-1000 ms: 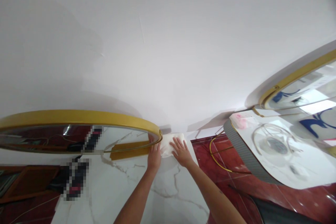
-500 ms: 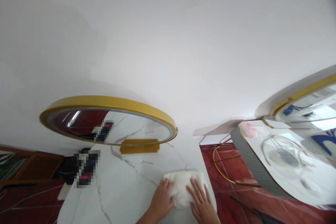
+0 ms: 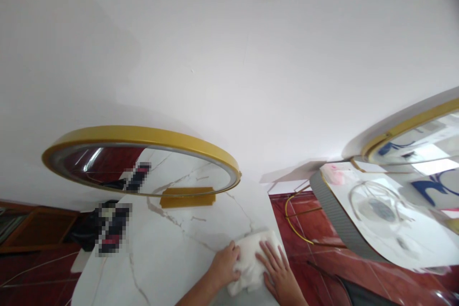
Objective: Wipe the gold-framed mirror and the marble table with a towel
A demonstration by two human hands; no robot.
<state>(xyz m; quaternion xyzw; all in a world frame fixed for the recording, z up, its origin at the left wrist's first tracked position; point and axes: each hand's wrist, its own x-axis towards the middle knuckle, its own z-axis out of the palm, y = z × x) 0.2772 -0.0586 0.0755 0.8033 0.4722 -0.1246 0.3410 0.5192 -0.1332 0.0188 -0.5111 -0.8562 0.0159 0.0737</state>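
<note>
A white cloth (image 3: 251,258) lies bunched on the white marble tabletop (image 3: 172,248) near its right edge. My left hand (image 3: 224,267) is curled over the cloth's left side, fingers closed onto it. My right hand (image 3: 279,275) lies flat on the cloth's right side with fingers stretched out. A round mirror with a gold frame (image 3: 143,162) stands at the back of the table against the white wall.
A second white table (image 3: 376,220) with a ribbed grey edge and another gold-framed mirror (image 3: 412,138) stands to the right. Between the tables shows red tiled floor (image 3: 304,220) with a gold wire hoop (image 3: 292,220). A wooden piece (image 3: 39,232) sits at the left.
Both hands and the cloth came from the mirror's right rim back toward me along the tabletop. Since half a second ago the cloth has bunched up and my left hand has closed on it.
</note>
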